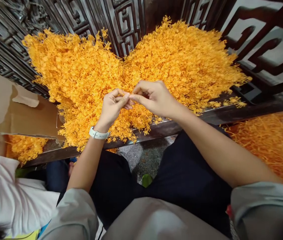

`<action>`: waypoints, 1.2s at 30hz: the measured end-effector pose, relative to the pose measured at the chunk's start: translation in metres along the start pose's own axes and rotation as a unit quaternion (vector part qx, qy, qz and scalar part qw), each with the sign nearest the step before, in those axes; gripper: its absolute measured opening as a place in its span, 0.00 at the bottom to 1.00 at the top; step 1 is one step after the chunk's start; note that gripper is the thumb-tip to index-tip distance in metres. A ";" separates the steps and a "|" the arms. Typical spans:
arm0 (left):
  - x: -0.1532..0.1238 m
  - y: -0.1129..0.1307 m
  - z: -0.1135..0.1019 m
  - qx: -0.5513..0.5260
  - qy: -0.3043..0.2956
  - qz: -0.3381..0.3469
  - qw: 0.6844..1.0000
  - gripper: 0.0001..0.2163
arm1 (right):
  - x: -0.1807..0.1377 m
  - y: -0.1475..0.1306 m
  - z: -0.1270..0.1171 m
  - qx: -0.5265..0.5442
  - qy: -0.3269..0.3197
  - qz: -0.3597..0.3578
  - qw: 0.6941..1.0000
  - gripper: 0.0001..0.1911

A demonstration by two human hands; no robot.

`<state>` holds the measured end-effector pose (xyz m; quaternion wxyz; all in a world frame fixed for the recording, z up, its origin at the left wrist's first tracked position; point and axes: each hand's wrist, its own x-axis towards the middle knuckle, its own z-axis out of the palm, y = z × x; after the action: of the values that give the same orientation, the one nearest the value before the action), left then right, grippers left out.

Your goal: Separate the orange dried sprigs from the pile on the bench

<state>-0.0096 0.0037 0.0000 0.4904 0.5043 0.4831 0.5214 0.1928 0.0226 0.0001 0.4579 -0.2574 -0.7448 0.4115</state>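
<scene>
A big heap of orange plastic flower sprigs (86, 73) lies on a dark wooden bench (216, 116) in front of me. My left hand (113, 106), with a white watch on the wrist, and my right hand (153, 98) meet over the heap's front edge. Both hands have their fingers pinched together, fingertips touching each other. What they pinch is too small to make out, likely a bit of orange sprig.
A carved dark wood backrest (124, 23) stands behind the heap. Torn cardboard (9, 110) lies at the left. More orange sprigs (273, 143) pile at the right. Another person in a white sleeve (4, 196) sits at my left, with more sprigs (25, 146) near them.
</scene>
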 end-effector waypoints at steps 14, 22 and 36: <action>0.020 0.001 -0.035 -0.070 0.189 -0.020 0.979 0.14 | -0.022 -0.061 -0.027 0.310 -0.446 -0.045 0.838 0.08; 0.003 0.015 -0.023 -0.088 0.084 0.002 0.993 0.11 | 0.015 0.010 -0.037 0.366 0.140 0.205 0.897 0.07; -0.005 0.010 -0.011 -0.055 0.023 0.040 0.997 0.10 | 0.000 0.003 0.024 0.348 -0.046 0.237 0.906 0.22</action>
<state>-0.0206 -0.0014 0.0090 0.4849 0.4831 0.4442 0.5780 0.1711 0.0148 -0.0085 0.3727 -0.2317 -0.4917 0.7521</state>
